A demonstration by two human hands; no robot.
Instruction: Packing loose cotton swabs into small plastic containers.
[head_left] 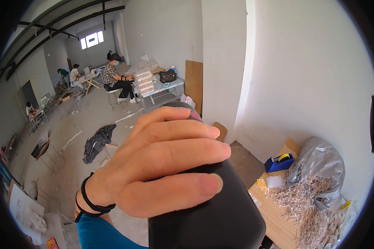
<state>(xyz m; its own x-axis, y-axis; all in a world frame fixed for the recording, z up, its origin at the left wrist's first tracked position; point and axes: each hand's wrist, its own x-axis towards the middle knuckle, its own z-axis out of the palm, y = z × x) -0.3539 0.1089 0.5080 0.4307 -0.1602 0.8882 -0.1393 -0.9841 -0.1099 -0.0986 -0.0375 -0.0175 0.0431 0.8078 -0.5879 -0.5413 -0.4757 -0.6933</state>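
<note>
Close in front of me, my left hand [166,162] wraps round a black object with smooth rounded edges [207,207]. Its fingers reach across from the left, with the thumb lowest. A pinkish mark shows on the object's far, rounded end, and its near end runs out of the lower edge of the picture. It may be a bottle or flask, but its kind cannot be made out. A black cord bracelet [91,195] and a blue sleeve [99,232] are on that arm. My right hand is out of sight.
At right, a wooden table [274,220] bears a blue tape dispenser [279,162], a grey plastic bag [320,162] and a heap of small beige pieces [307,195]. A dark plastic sheet [99,143] lies on the floor. Several people sit at tables farther back.
</note>
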